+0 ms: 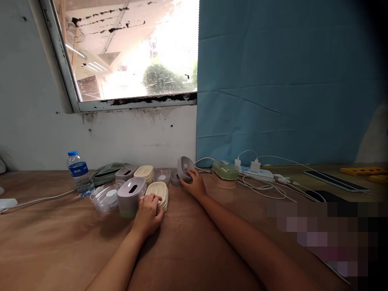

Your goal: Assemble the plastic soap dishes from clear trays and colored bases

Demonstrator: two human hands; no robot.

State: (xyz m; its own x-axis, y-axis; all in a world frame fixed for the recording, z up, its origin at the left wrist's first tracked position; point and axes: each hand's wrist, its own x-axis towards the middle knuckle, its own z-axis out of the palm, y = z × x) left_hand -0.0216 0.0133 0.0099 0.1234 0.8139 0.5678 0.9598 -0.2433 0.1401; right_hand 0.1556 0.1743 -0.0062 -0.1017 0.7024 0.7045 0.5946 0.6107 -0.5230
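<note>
My right hand [196,185] is closed on the rim of a grey plastic container [183,166], which is tilted up. Close beside that container stands a second grey one [175,178]. My left hand [148,213] rests with loosely bent fingers against the near side of a stack of cream lids [160,189]. Left of this hand is a lilac box with a slotted lid and green base [130,198]. Behind it are another slotted lilac box [125,171], a second cream stack [143,171] and a clear container [161,176].
Clear plastic pieces [104,198] lie left of the boxes, near a water bottle [80,173] and a dark green pouch [107,171]. To the right stand a green-lidded box [224,171], a power strip [257,173] with loose white cables and a dark flat panel [335,180].
</note>
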